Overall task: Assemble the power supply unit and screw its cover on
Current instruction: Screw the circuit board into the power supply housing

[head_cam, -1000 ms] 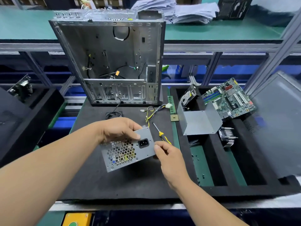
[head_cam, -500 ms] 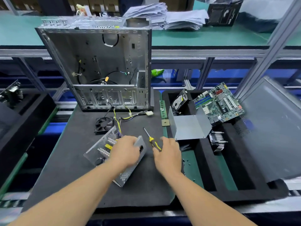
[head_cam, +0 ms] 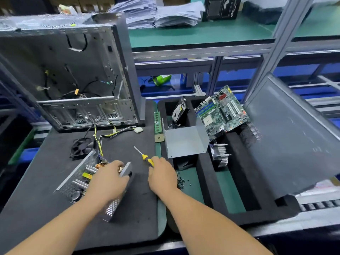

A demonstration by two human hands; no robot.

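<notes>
The left hand lies curled over the open PSU, fingers hooked on its raised end wall — the unit rests on the bench mat, insides up. The right hand pinches the yellow handle of the screwdriver (tip pointing away, toward the case). The cover stands in the foam tray to the right, well apart from the PSU. A fan sits just behind the unit, and loose screws lie beside the right wrist. The empty case stands behind.
</notes>
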